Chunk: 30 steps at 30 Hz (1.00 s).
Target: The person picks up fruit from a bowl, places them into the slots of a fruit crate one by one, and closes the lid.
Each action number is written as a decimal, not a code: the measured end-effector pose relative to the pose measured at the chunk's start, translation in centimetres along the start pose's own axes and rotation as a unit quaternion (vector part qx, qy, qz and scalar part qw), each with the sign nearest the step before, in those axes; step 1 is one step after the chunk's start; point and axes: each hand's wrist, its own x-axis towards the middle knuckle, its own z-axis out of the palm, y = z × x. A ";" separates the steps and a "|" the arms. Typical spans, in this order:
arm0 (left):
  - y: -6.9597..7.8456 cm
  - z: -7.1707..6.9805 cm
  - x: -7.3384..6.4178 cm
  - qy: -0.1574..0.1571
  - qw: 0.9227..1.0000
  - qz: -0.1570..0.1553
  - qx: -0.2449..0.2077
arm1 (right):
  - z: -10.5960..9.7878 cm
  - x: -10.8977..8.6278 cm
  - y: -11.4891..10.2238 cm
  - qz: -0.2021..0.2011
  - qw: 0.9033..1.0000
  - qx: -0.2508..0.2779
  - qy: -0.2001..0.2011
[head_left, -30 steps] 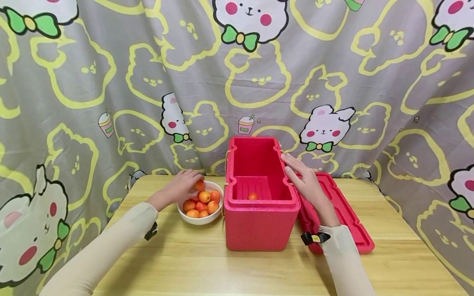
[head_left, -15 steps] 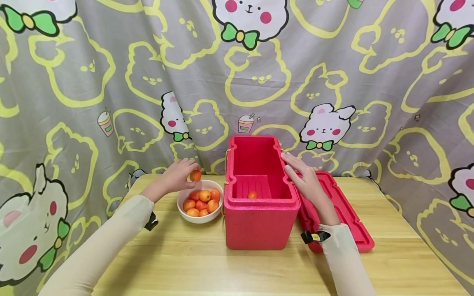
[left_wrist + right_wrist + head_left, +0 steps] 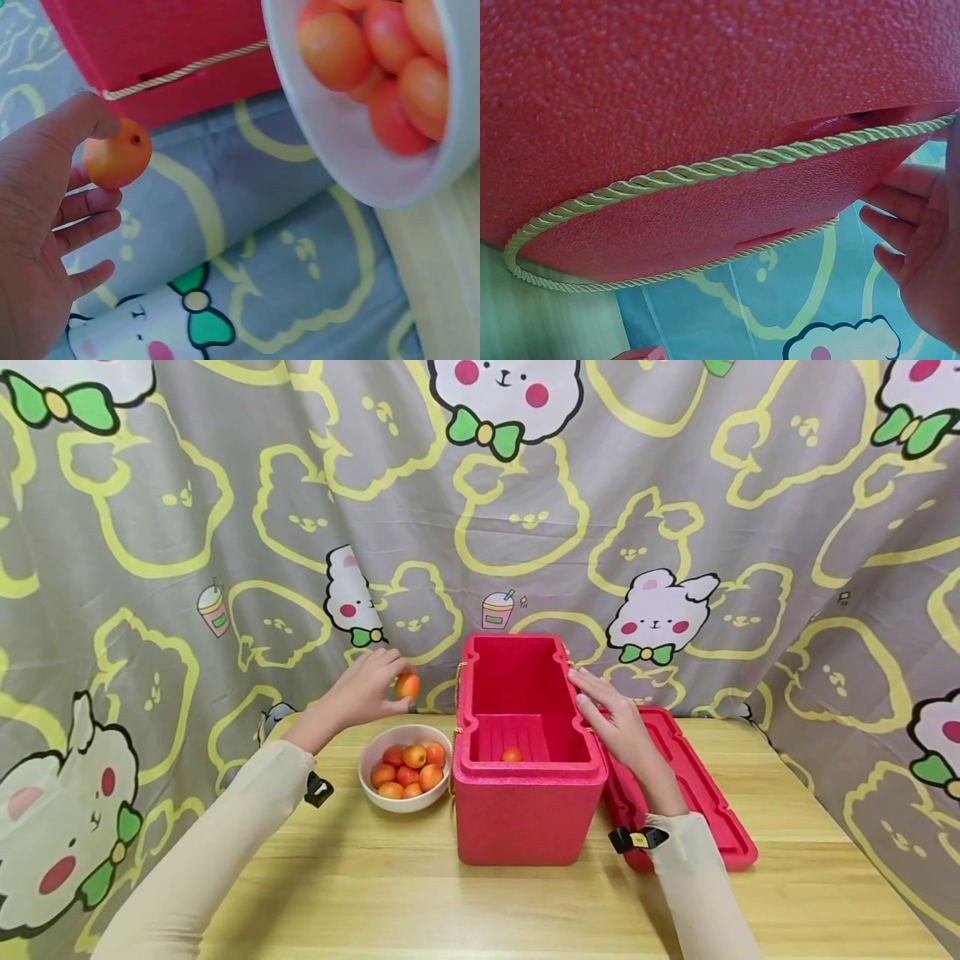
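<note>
My left hand (image 3: 362, 691) pinches a small orange apricot-like fruit (image 3: 408, 686) between thumb and fingertips, in the air above and behind the white bowl (image 3: 405, 807). In the left wrist view the fruit (image 3: 118, 159) shows a dark stem spot, and the other fingers extend below it. Several similar fruits (image 3: 408, 776) lie in the bowl. To its right stands a red foam box (image 3: 528, 822), uncovered, with one fruit (image 3: 512, 755) on its floor. My right hand (image 3: 621, 722) rests on the box's right rim with fairly straight fingers.
The red lid (image 3: 693, 777) lies on the wooden table (image 3: 360, 877), right of the box and partly under the right forearm. A twisted gold rope (image 3: 705, 171) loops along the box's side. Behind the table hangs a patterned grey curtain (image 3: 420, 510).
My left hand has lifted the fruit out of the bowl, then moved it up and slightly right. My right hand stays on the box rim.
</note>
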 end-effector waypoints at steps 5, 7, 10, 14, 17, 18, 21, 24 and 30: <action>0.5 -0.8 1.0 0.021 1.000 0.009 -0.001 | 0.0 0.0 0.0 -0.002 1.000 0.002 0.001; 0.9 -1.2 1.4 0.025 1.000 0.007 -0.005 | 0.0 0.0 0.0 -0.002 1.000 0.002 0.000; 1.4 -1.8 2.1 0.030 0.999 0.003 -0.014 | 0.0 0.0 0.0 -0.001 1.000 0.002 -0.001; 2.1 -2.5 3.1 0.040 0.999 0.002 -0.021 | 0.0 0.0 0.1 0.000 1.000 0.002 -0.001; 2.7 -2.8 3.9 0.049 0.999 0.010 -0.023 | 0.0 0.1 0.1 0.000 1.000 0.001 -0.001; 2.9 -2.9 4.2 0.051 0.998 0.014 -0.021 | 0.0 0.1 0.1 0.000 1.000 0.001 0.000; 3.6 -3.0 5.1 0.055 0.998 0.022 -0.021 | 0.0 0.1 0.1 -0.002 1.000 0.000 0.000; 4.4 -3.1 5.9 0.049 0.998 0.026 -0.017 | 0.0 0.0 0.0 -0.002 1.000 -0.001 0.001; 6.0 -3.2 7.5 0.046 0.998 0.054 0.000 | 0.1 0.0 -0.1 0.000 1.000 -0.001 0.002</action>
